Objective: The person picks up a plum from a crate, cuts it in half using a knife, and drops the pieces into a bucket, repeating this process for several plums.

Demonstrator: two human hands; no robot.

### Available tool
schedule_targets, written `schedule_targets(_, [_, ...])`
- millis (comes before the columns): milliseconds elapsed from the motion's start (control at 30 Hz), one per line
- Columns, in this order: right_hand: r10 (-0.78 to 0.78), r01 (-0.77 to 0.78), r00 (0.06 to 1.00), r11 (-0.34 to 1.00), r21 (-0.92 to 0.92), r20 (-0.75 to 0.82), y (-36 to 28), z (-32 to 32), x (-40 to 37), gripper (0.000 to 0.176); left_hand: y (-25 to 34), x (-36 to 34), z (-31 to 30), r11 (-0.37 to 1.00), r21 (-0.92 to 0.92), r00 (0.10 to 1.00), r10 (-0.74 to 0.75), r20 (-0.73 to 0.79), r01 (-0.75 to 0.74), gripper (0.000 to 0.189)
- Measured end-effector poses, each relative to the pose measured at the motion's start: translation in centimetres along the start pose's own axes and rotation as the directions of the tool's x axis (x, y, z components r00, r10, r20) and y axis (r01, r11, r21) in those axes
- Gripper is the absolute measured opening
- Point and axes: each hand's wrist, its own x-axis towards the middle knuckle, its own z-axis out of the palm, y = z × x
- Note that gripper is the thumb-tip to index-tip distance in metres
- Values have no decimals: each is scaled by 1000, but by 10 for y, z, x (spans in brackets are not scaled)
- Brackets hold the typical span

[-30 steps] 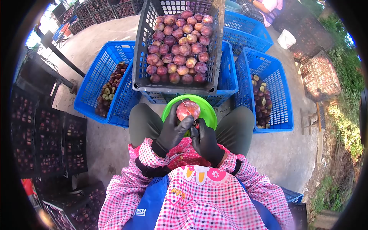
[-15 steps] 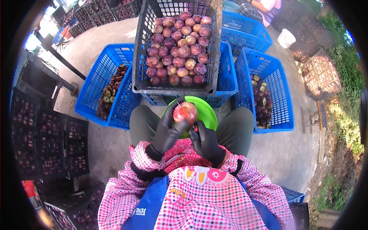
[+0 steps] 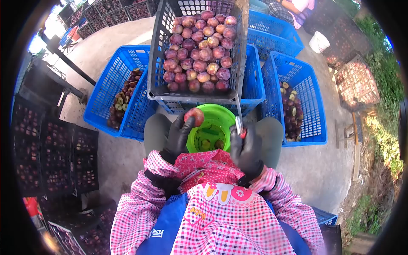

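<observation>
Fingers of the gloved left hand [image 3: 176,138] were closed around a plum [image 3: 194,117] in the head view, holding it up at the near-left part of the green bowl's [image 3: 212,113] rim, apart from the right hand [image 3: 247,148]. That hand was wrapped around the red handle of a knife [image 3: 239,120], its blade pointing up and away from the body, probably to keep the edge clear of the fingers holding the fruit.

Set between the knees, the bowl lay beneath the space between the hands, likely so that anything dropped would land inside; a few small pieces showed in it, too unclear to name. Straight ahead, the black crate [image 3: 191,94] of whole plums stood on a blue crate [image 3: 255,80], a height that probably spared bending. The left blue crate [image 3: 138,111] and right blue crate [image 3: 312,102] flanked it, both with cut fruit inside, seemingly placed within reach of either arm.
</observation>
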Motion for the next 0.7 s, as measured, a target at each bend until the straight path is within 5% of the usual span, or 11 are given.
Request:
schedule_targets(33, [13,-13,1000,1000,-2,-8,4,1,6,42,12,-5,5,844,-489,975,-200,95,221,51])
schedule_targets(67, [31,-32,994,999,14,108,12,4,18,50,-20,-4,0,933,-309,982,-161,96,183,56])
schedule_targets(167, [-60,74,970,996,-49,236,32,17,31,69,6,-17,25,848,-413,944,-291,159,331,57])
schedule_targets(200, [17,-23,965,1000,17,262,36,20,32,70,-10,-16,25,936,-285,973,-163,163,205,56])
schedule_targets(400, [240,-369,910,841,396,339,42,27,26,67,5,-15,36,967,-171,976,-164,146,189,57])
schedule_targets(433, [213,-264,945,945,193,249,38,26,23,65,-6,-14,40,966,-172,974,-169,150,194,57])
schedule_targets(467, [157,-154,973,988,-32,169,36,27,22,62,-25,-11,43,994,-95,999,-45,12,46,54])
schedule_targets(533, [88,-94,990,995,47,110,39,33,19,61,-35,-10,43,996,2,990,89,-111,-89,51])
schedule_targets(600, [19,-25,999,992,122,50,41,34,18,59,-26,-6,37,988,-35,989,-149,22,149,40])
schedule_targets(633, [-38,36,998,998,45,59,42,31,17,57,-21,-4,36,988,-36,988,-151,19,152,40])
schedule_targets(700, [-79,82,993,996,-32,86,38,25,11,54,8,-7,40,883,-311,931,-295,213,351,33])
